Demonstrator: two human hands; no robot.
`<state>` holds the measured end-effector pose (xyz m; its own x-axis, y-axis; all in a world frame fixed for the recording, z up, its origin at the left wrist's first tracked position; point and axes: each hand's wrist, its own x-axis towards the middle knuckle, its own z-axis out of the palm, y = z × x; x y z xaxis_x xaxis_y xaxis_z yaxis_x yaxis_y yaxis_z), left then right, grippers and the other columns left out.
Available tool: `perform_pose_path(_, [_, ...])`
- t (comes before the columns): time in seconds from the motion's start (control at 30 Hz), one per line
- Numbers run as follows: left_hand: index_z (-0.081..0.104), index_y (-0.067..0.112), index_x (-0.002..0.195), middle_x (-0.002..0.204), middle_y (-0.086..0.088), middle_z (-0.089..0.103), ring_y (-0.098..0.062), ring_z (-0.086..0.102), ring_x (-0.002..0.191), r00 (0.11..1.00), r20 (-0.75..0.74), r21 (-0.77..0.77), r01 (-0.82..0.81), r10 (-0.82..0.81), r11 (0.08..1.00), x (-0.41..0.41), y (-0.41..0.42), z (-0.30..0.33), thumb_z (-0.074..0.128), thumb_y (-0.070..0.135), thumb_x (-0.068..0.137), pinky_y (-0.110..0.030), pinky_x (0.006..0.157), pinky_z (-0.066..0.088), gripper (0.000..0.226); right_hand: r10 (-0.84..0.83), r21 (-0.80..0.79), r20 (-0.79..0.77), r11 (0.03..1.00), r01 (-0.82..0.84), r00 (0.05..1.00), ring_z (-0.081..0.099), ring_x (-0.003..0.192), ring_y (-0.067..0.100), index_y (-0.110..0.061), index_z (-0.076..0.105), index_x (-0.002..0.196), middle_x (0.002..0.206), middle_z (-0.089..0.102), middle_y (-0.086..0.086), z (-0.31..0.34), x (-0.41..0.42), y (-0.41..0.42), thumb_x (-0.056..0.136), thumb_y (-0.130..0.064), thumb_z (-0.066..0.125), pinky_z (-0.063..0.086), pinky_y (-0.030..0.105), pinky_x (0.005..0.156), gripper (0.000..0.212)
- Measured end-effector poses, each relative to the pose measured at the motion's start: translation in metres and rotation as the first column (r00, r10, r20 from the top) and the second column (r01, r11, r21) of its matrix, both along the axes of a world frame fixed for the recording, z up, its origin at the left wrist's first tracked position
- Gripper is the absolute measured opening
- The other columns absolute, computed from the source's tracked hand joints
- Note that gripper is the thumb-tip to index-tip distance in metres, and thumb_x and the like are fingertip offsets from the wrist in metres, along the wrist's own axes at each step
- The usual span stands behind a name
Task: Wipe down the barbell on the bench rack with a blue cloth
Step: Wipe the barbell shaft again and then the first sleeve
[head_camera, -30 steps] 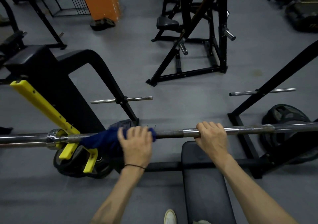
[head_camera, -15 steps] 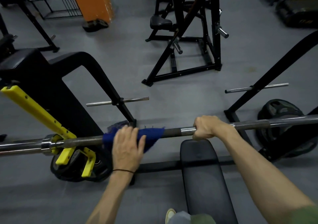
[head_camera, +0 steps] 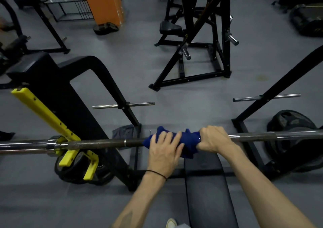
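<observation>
Above the bench (head_camera: 206, 184), left hand (head_camera: 164, 150) wraps the blue cloth (head_camera: 189, 140) around the barbell (head_camera: 97, 143) to scrub it, while right hand (head_camera: 212, 138) grips the bar beside it, steadying.

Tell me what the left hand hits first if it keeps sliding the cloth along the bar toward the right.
The right hand. It grips the barbell right at the blue cloth's right end, seemingly touching it already, so the left hand has almost no free bar ahead.

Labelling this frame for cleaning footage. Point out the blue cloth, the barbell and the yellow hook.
blue cloth (head_camera: 189, 139): head view, on the bunched fabric between the two hands.
barbell (head_camera: 97, 143): head view, on the dark shaft left of the cloth.
yellow hook (head_camera: 43, 112): head view, on its long slanted arm.
</observation>
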<state>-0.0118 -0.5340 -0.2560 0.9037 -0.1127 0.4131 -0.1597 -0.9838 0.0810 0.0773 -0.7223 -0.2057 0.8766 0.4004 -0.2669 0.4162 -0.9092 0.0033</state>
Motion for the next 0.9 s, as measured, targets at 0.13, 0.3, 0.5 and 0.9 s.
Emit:
perform_pose_path(0.13, [0.065,0.017,0.124,0.110,-0.005,0.064,-0.031,0.058,0.111,0.981,-0.028,0.046,-0.190,0.191,0.981,-0.021,0.091,0.002,0.041,0.046,0.101,-0.057,0.113,0.033,0.044,-0.019,0.003,0.063,1.000,0.019,0.998,0.068,0.089,0.033,-0.021,0.067,0.088,0.090,0.073,0.005,-0.004,-0.003,-0.001,0.080,-0.038,0.058,0.040,0.031,0.066,0.021])
perform_pose_path(0.3, [0.070,0.013,0.110,0.096,-0.009,0.066,-0.035,0.056,0.103,0.933,-0.064,0.106,-0.347,0.355,0.932,-0.034,0.146,0.012,0.037,0.039,0.102,-0.061,0.119,0.021,0.043,-0.095,-0.006,0.170,0.995,0.098,0.981,0.066,0.100,0.026,-0.025,0.065,0.101,0.104,0.072,-0.001,-0.016,-0.015,0.010,0.086,-0.036,0.055,0.041,0.033,0.075,0.020])
perform_pose_path(0.5, [0.067,0.018,0.110,0.092,-0.002,0.063,-0.029,0.060,0.088,0.990,-0.128,-0.033,-0.063,0.058,0.997,0.003,0.029,0.004,0.037,0.035,0.102,-0.050,0.110,0.035,0.035,-0.268,0.025,0.275,0.962,0.272,0.923,0.061,0.105,0.028,-0.020,0.068,0.104,0.108,0.067,0.002,-0.024,-0.026,0.032,0.083,-0.037,0.070,0.042,0.038,0.086,0.028])
perform_pose_path(0.9, [0.066,0.013,0.112,0.102,-0.007,0.064,-0.030,0.059,0.097,0.993,-0.007,-0.028,-0.121,0.120,0.992,-0.033,0.174,0.003,0.044,0.037,0.102,-0.049,0.112,0.036,0.034,-0.285,0.248,0.372,0.948,0.201,0.883,0.059,0.073,0.033,-0.020,0.066,0.078,0.078,0.060,0.002,-0.035,-0.038,0.027,0.054,-0.015,0.089,0.041,0.043,0.075,0.034])
